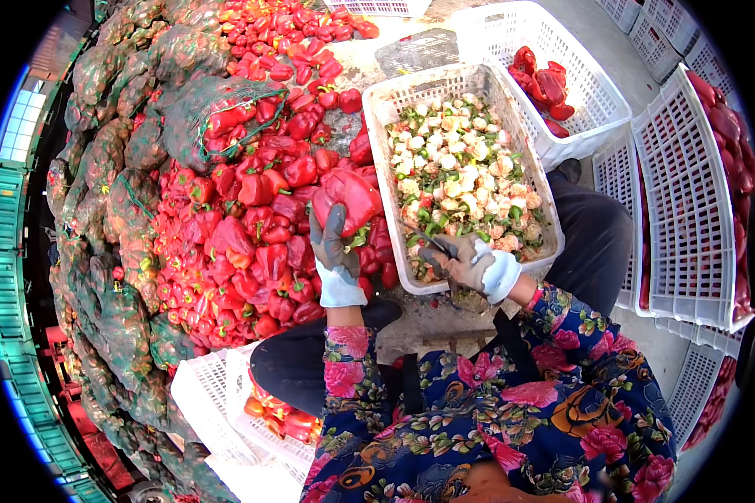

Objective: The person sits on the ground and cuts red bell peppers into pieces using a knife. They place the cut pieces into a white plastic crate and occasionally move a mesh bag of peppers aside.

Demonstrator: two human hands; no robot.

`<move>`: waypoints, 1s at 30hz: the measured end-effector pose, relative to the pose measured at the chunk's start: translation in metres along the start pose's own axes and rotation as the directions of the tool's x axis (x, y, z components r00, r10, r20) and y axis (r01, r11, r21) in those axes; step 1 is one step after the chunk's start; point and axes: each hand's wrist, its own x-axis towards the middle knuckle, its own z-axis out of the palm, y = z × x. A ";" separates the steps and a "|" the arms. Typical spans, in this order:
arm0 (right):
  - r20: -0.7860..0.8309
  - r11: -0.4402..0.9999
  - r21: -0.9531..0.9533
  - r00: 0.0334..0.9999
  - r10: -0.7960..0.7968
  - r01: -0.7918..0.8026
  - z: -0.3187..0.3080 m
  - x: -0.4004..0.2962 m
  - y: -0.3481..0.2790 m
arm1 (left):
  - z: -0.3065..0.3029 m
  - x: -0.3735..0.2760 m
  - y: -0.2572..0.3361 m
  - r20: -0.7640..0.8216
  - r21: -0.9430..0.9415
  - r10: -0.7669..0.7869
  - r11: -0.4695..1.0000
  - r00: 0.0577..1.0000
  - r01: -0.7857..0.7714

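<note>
My left hand (336,251), in a grey-coated work glove, grips a large red bell pepper (347,198) above the edge of a heap of peppers (245,232). In my right hand (469,261), gloved as well, is a thin dark tool (425,234), probably a knife; its tip points left over the crate. Below that hand a white plastic crate (384,148) stands between my knees. Cut pepper cores (462,166) with pale seeds and green stems fill much of it.
Behind the core crate, another white crate (579,69) holds a few red peppers (541,85). Stacked crates (686,188) of red peppers rise at the right. Mesh sacks (113,295) are piled along the left, one open sack (189,119) spilling peppers. Near my left knee sits a crate (239,402) with peppers.
</note>
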 end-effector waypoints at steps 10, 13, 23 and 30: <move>-0.441 0.924 0.327 0.897 -0.037 0.199 -0.053 -0.015 -0.014 | 0.071 -0.074 -0.021 0.332 0.005 -0.441 0.885 0.834 0.466; -0.375 0.545 0.801 0.917 0.138 0.246 -0.036 -0.017 0.004 | 0.067 -0.078 -0.035 0.375 -0.097 -0.503 0.814 0.779 0.573; -0.331 0.969 0.141 0.932 -0.148 0.203 -0.106 -0.021 -0.013 | 0.071 -0.067 -0.053 0.284 -0.296 -0.623 0.666 0.729 0.684; -0.204 0.944 0.324 0.979 0.009 0.059 -0.067 -0.013 0.003 | 0.089 -0.049 -0.092 0.245 -0.172 -0.638 0.712 0.730 0.681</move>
